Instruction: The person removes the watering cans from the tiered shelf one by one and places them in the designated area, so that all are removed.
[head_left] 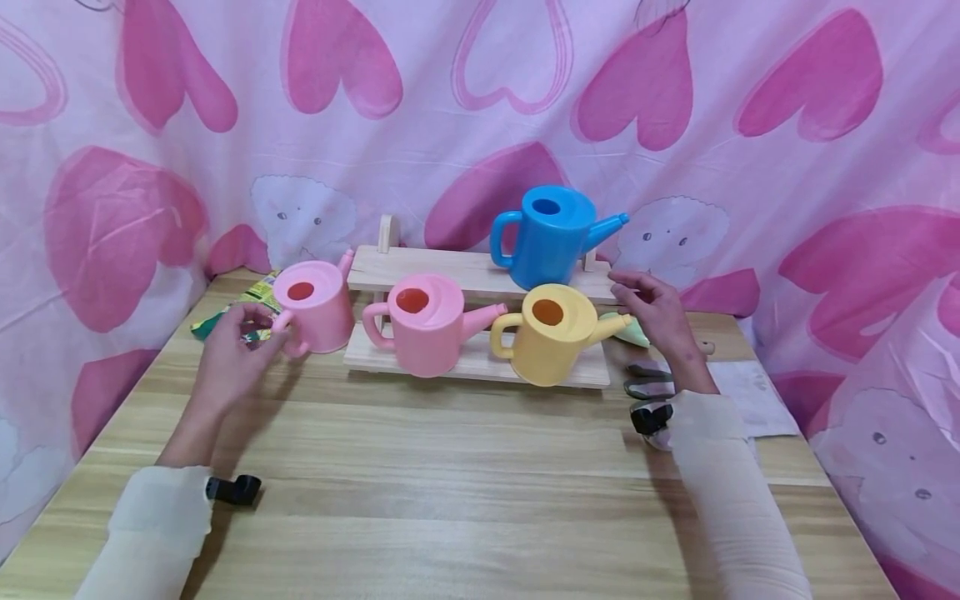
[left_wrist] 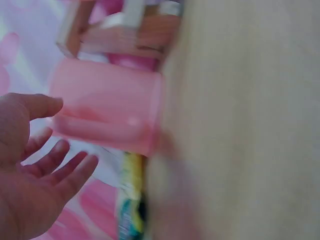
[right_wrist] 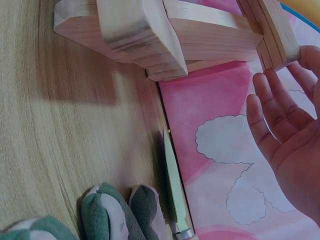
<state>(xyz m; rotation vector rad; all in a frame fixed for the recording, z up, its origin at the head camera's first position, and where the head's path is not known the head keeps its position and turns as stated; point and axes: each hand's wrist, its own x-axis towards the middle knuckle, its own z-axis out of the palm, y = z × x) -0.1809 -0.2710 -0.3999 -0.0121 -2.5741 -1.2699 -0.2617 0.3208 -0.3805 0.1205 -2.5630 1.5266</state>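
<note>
A pink watering can [head_left: 318,308] stands on the table left of a two-tier wooden rack [head_left: 442,268]. My left hand [head_left: 236,350] is at its handle; in the left wrist view the thumb and fingers are spread beside the can, not wrapped round it. At the right end of the rack's upper board, my right hand [head_left: 652,312] has its fingertips right at the wood, fingers fairly straight. That board bears a blue watering can [head_left: 551,242], spout to the right. On the lower board are a second pink watering can [head_left: 427,333] and a yellow watering can [head_left: 547,346].
Behind the left can lies a yellow-and-green packet [head_left: 262,292]. Right of the rack are grey-green gloves [head_left: 648,387], a light green blade with a wooden handle [right_wrist: 173,182], and a white cloth [head_left: 753,396]. A pink heart-patterned curtain [head_left: 420,183] hangs behind the table.
</note>
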